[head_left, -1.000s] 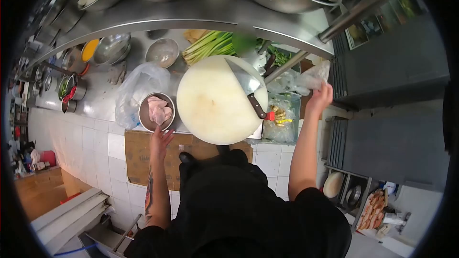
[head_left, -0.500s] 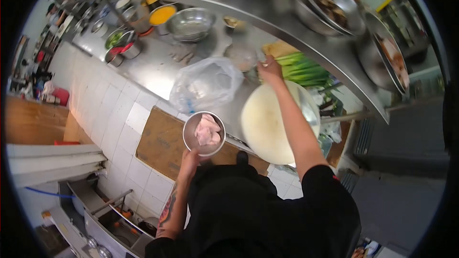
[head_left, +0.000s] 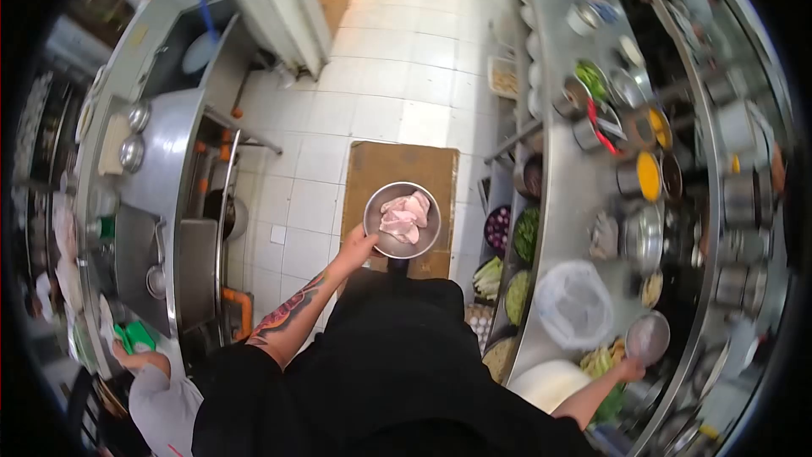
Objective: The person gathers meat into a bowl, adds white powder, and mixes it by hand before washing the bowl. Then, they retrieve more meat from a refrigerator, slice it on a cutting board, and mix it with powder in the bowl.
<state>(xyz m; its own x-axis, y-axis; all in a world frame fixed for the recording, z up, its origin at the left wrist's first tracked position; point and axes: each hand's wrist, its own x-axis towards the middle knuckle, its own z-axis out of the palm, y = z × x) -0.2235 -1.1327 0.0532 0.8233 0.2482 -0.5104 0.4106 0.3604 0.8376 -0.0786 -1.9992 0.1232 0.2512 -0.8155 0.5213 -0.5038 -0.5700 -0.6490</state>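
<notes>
My left hand [head_left: 359, 245] grips the rim of a round metal bowl [head_left: 432, 239], held in front of my body above a brown mat. Pieces of pale pink raw meat [head_left: 404, 217] lie inside it. Out to the right, over the steel counter, my right hand [head_left: 628, 370] is closed at the edge of a small bowl [head_left: 648, 338] with pale contents. A clear plastic bag [head_left: 574, 305] sits on the counter just left of that small bowl. Near my right forearm are a round white board [head_left: 548, 385] and some green vegetables [head_left: 602, 362].
Pots and orange-filled containers [head_left: 649, 176] stand along the right counter [head_left: 562, 203], with vegetable tubs on a shelf beneath. A sink unit [head_left: 139, 245] runs along the left. At lower left, another person's hand [head_left: 127, 357] is by a green item. The brown mat [head_left: 402, 161] lies on the tiled floor.
The view has turned left toward the aisle, and the counter now runs down the right side. My left hand still holds the meat bowl. Another person has come into view at lower left.
</notes>
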